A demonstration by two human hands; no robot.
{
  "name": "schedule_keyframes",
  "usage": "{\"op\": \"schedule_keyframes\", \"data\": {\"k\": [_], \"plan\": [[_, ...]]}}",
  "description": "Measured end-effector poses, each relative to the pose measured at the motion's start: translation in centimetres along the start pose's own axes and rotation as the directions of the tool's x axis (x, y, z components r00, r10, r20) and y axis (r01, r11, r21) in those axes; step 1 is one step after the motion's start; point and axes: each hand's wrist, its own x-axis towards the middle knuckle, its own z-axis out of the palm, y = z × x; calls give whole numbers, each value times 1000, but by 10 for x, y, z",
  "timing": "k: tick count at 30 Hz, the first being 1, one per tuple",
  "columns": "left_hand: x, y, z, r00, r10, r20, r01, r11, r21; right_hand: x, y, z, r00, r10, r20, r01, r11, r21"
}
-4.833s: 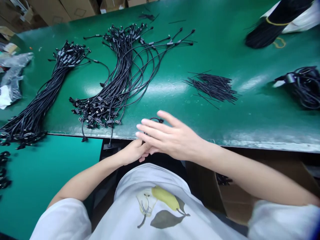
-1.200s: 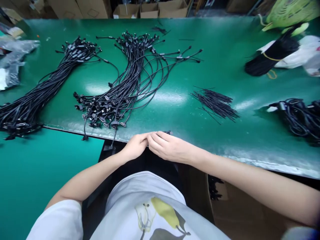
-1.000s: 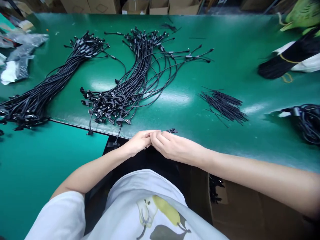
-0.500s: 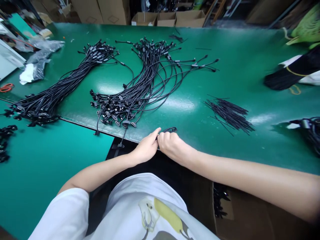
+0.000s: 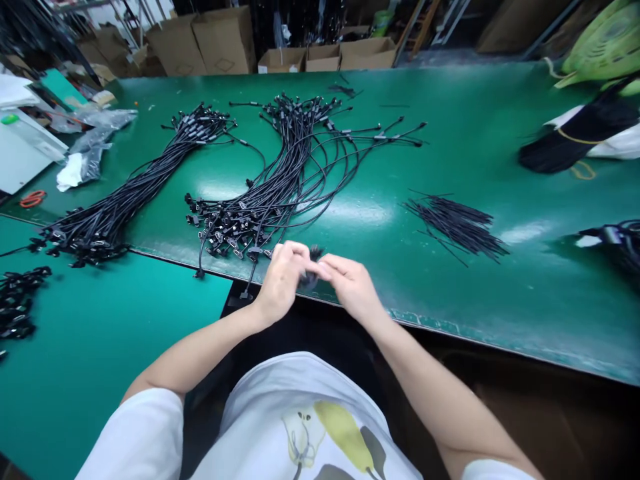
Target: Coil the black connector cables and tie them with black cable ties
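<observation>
A small coiled black cable (image 5: 309, 279), smeared by motion, is between my hands just above the table's front edge. My left hand (image 5: 281, 283) is closed around it, with the fingers bent over the top. My right hand (image 5: 353, 285) comes in from the other side, thumb and fingers pinched together against the left fingertips and the coil. What lies inside that pinch is hidden. Just beyond my left hand spreads a bundle of loose black cables (image 5: 285, 177), its connector ends toward me.
Another cable bundle (image 5: 150, 177) lies to the left, near orange-handled scissors (image 5: 33, 199). Thin black ties (image 5: 457, 225) are piled on the right of the green table (image 5: 450, 147). Farther right are a banded black bundle (image 5: 560, 143) and more cables (image 5: 615, 243). Cardboard boxes (image 5: 225, 41) stand behind.
My right hand has gone from a fist to a fingertip pinch, its forearm drawn closer to my body. My left fingers have curled over the coil. The view has shifted slightly.
</observation>
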Motion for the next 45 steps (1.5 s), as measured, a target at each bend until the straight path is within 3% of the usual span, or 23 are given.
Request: {"op": "schedule_keyframes", "data": {"k": [3,6,8,9,11,13,15,19,21,23,24,26,28,29,30,31,33,35,37,41,43,45], "plan": [[-4,-7,5,985,5,174,-15,998,58,1,-1,-20,985,-123,-124,84,957,-276],[6,-15,7,975,-159,152,177,978,-111,-9,-15,-18,916,-388,-104,266,779,-568],[12,-14,2,956,-257,142,287,921,-262,-20,-21,-8,874,-486,-12,371,683,-629],[14,-10,-2,953,-270,136,300,903,-307,-24,-22,-3,869,-494,26,403,676,-617],[11,0,-9,976,-191,108,215,931,-296,-29,-17,1,897,-435,75,404,741,-537],[4,9,-11,990,-46,130,71,979,-191,-26,-7,-4,943,-322,79,322,829,-458],[-2,11,-6,983,28,181,-10,995,-98,-20,1,-13,973,-227,31,217,874,-434],[-6,-6,12,999,-48,21,51,988,-147,-14,1,-20,981,-174,-88,128,916,-379],[-3,-15,15,997,-52,52,60,983,-175,-15,-4,-15,984,-135,-112,106,966,-237],[-1,-20,13,993,15,117,1,990,-138,-17,-6,-10,996,-6,-85,9,999,41],[-1,-20,11,991,57,120,-43,992,-115,-18,-6,-8,996,91,-18,-85,971,225],[-2,-18,9,990,98,99,-88,991,-105,-20,-3,-8,936,225,270,-341,764,548],[-4,-14,8,991,53,119,-31,984,-176,-21,2,-11,811,198,550,-566,502,654],[-4,-13,9,990,2,140,31,971,-236,-22,5,-14,760,167,628,-628,434,645],[-3,-11,9,986,-59,154,104,947,-304,-24,8,-17,735,152,661,-651,429,626],[-2,-11,10,981,-121,151,170,913,-371,-25,10,-19,740,168,652,-639,477,603],[2,-10,12,971,-220,96,239,846,-477,-29,13,-24,809,256,529,-548,653,522],[5,-12,15,964,-261,41,245,824,-511,-33,15,-25,905,312,290,-412,812,414],[6,-15,21,969,-243,43,236,860,-452,-36,15,-21,957,276,90,-290,897,334],[1,-22,39,978,-106,181,113,993,-30,-40,15,-14,982,187,28,-188,942,279],[-1,-24,45,952,-69,297,21,987,162,-44,19,-18,977,211,16,-207,933,294],[-2,-23,46,898,-79,433,-44,963,266,-49,28,-30,968,245,47,-246,905,348]]}}
